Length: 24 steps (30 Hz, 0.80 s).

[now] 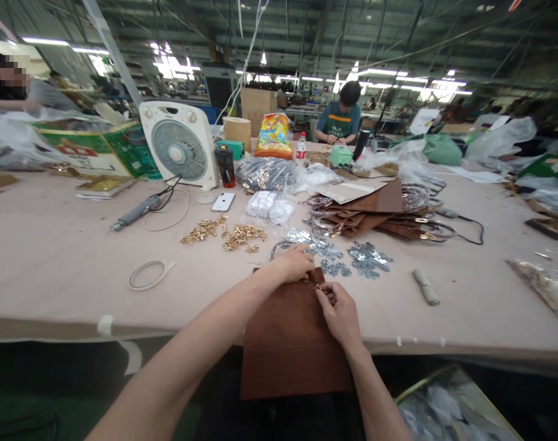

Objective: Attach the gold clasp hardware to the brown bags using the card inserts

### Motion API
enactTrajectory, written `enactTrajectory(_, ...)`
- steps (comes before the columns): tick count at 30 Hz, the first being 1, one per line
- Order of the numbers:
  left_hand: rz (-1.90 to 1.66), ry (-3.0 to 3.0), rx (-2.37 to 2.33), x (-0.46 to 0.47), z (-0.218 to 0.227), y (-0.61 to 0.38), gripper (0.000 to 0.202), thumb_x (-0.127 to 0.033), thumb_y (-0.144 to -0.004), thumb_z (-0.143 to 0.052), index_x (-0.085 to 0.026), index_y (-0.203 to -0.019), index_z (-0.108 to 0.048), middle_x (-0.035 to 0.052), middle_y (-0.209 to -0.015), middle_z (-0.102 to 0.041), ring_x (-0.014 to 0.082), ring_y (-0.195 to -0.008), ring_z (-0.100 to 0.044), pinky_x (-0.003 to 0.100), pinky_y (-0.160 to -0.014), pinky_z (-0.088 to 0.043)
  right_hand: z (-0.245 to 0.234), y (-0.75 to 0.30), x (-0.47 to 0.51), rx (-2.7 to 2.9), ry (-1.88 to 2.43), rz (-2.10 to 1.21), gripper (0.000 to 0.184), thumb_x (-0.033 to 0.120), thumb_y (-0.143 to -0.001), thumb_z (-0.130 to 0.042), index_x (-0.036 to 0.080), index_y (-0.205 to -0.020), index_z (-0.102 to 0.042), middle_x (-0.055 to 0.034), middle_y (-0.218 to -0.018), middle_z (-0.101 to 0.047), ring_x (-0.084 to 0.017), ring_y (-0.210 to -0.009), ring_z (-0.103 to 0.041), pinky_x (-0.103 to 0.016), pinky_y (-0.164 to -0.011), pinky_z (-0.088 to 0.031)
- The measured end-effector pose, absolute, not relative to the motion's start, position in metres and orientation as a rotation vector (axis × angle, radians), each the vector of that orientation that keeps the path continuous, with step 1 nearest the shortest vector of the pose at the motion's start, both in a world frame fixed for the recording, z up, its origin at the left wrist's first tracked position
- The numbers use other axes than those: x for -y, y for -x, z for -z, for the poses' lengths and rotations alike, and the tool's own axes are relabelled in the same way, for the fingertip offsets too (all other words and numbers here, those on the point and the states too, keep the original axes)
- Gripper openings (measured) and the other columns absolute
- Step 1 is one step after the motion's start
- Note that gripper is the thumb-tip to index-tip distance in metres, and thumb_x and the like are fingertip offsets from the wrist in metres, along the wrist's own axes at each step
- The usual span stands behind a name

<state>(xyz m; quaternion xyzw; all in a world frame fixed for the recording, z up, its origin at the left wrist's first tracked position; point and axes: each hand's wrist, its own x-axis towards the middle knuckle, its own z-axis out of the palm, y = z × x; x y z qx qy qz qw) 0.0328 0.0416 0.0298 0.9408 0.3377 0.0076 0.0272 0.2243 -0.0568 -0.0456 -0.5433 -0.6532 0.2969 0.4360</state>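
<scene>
A brown leather bag panel (292, 343) lies at the table's front edge, its lower part hanging over. My left hand (297, 264) is closed on its far edge with bent fingers; the fingertips are partly hidden. Just right of it, my right hand (340, 311) pinches a tiny gold-coloured metal fitting against the panel; its exact shape is too small to tell. A curved bag handle (281, 246) shows behind my left hand. Beyond my hands lie thin silver metal plates (369, 260) in loose heaps. Gold fittings (244, 236) are piled to the left.
A stack of brown panels (365, 214) with wrapped handles lies at the back right. On the left are a tape roll (146, 275), an electric screwdriver (136, 213), a phone (223, 202) and a fan (180, 147). A rolled cloth (426, 288) lies right. A co-worker (340, 119) sits opposite.
</scene>
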Motion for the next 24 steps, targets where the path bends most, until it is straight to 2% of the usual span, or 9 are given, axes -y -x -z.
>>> enactTrajectory(2, 0.022, -2.903, -0.994, -0.046, -0.038, -0.037, 0.008, -0.023, -0.087, -0.076, -0.023, -0.095, -0.076, 0.0062, -0.120, -0.076, 0.0297, -0.139, -0.047, 0.041, -0.117, -0.035, 0.046, -0.225, 0.056, 1.627, 1.356, -0.720, 0.037, 0.058, -0.096, -0.062, 0.021, -0.097, -0.067, -0.0067, -0.088, -0.072, -0.022, -0.073, -0.067, -0.033, -0.071, -0.054)
enactTrajectory(4, 0.053, -2.892, -0.946, -0.049, -0.047, -0.043, 0.006, -0.021, -0.088, -0.074, -0.022, -0.094, -0.075, 0.0073, -0.116, -0.076, 0.0263, -0.130, -0.055, 0.035, -0.111, -0.039, 0.046, -0.226, 0.055, 1.625, 1.354, -0.716, 0.034, 0.055, -0.096, -0.061, 0.021, -0.098, -0.066, -0.0068, -0.089, -0.072, -0.022, -0.073, -0.067, -0.033, -0.072, -0.054)
enactTrajectory(8, 0.085, -2.798, -0.969, -0.051, -0.058, -0.061, 0.009, -0.019, -0.082, -0.076, -0.021, -0.090, -0.075, 0.0092, -0.103, -0.077, 0.0256, -0.097, -0.070, 0.032, -0.085, -0.051, 0.048, -0.224, 0.053, 1.611, 1.367, -0.746, 0.030, 0.052, -0.095, -0.062, 0.022, -0.097, -0.068, -0.0058, -0.088, -0.073, -0.021, -0.070, -0.067, -0.033, -0.069, -0.054)
enactTrajectory(10, 0.043, -2.728, -1.027, -0.051, -0.061, -0.072, 0.012, -0.023, -0.080, -0.077, -0.022, -0.092, -0.075, 0.0088, -0.098, -0.078, 0.0267, -0.090, -0.071, 0.032, -0.078, -0.052, 0.048, -0.220, 0.051, 1.631, 1.385, -0.725, 0.029, 0.051, -0.094, -0.063, 0.022, -0.097, -0.069, -0.0056, -0.088, -0.075, -0.022, -0.069, -0.067, -0.033, -0.069, -0.053)
enactTrajectory(14, -0.196, -2.564, -1.162, -0.048, -0.063, -0.090, 0.024, -0.038, -0.097, -0.062, -0.021, -0.111, -0.072, 0.0083, -0.103, -0.078, 0.0251, -0.094, -0.073, 0.030, -0.081, -0.053, 0.044, -0.213, 0.045, 1.665, 1.394, -0.644, 0.029, 0.049, -0.091, -0.065, 0.022, -0.097, -0.073, -0.0087, -0.095, -0.078, -0.026, -0.081, -0.072, -0.037, -0.079, -0.055)
enactTrajectory(17, -0.384, -2.432, -1.264, -0.044, -0.060, -0.090, 0.032, -0.035, -0.107, -0.041, -0.020, -0.120, -0.066, 0.0050, -0.108, -0.077, 0.0192, -0.092, -0.073, 0.026, -0.082, -0.053, 0.041, -0.218, 0.037, 1.517, 1.472, -0.630, 0.035, 0.054, -0.088, -0.067, 0.020, -0.095, -0.074, -0.0094, -0.092, -0.078, -0.026, -0.076, -0.072, -0.037, -0.076, -0.055)
enactTrajectory(19, -0.446, -2.359, -1.342, -0.040, -0.058, -0.081, 0.036, -0.031, -0.109, -0.034, -0.020, -0.123, -0.065, 0.0038, -0.105, -0.077, 0.0172, -0.090, -0.073, 0.025, -0.082, -0.054, 0.041, -0.224, 0.031, 1.423, 1.508, -0.684, 0.039, 0.058, -0.085, -0.070, 0.020, -0.093, -0.076, -0.0082, -0.084, -0.078, -0.025, -0.069, -0.071, -0.035, -0.070, -0.055)
enactTrajectory(21, -0.441, -2.317, -1.432, -0.037, -0.054, -0.068, 0.033, -0.030, -0.106, -0.040, -0.018, -0.114, -0.070, 0.0062, -0.103, -0.077, 0.0200, -0.094, -0.073, 0.028, -0.086, -0.054, 0.042, -0.230, 0.025, 1.381, 1.500, -0.780, 0.042, 0.060, -0.082, -0.073, 0.019, -0.091, -0.077, -0.0073, -0.078, -0.077, -0.024, -0.065, -0.070, -0.034, -0.064, -0.054)
enactTrajectory(24, -0.335, -2.294, -1.568, -0.028, -0.046, -0.048, 0.021, -0.035, -0.091, -0.068, -0.016, -0.099, -0.074, 0.0139, -0.107, -0.076, 0.0304, -0.104, -0.070, 0.037, -0.094, -0.053, 0.046, -0.235, 0.019, 1.367, 1.471, -0.874, 0.041, 0.059, -0.080, -0.076, 0.019, -0.091, -0.077, -0.0074, -0.078, -0.077, -0.024, -0.065, -0.069, -0.032, -0.059, -0.053)
